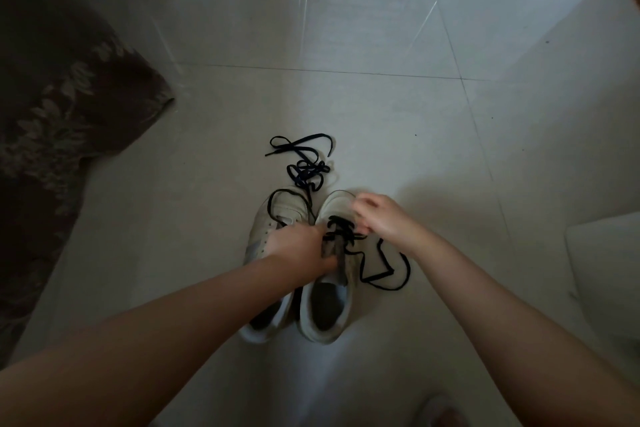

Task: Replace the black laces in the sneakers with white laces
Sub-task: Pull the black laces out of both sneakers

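Pale floor (381, 114) carries two sneakers (325, 302) near centre. Left hand (298, 246) grips the right one's tongue, likely steadying it, while right-hand fingers (363, 210) pinch black lace (346, 229) to pull free. Loose lace (304, 166) lies beyond.

2 bare forearms reach in from the lower edge, with no sleeves covering them up to the frame's border. The left hand (294, 243) and the right hand (381, 215) wear no gloves, rings, watch or bracelet. Dim light blurs the fingers and hides the nails.
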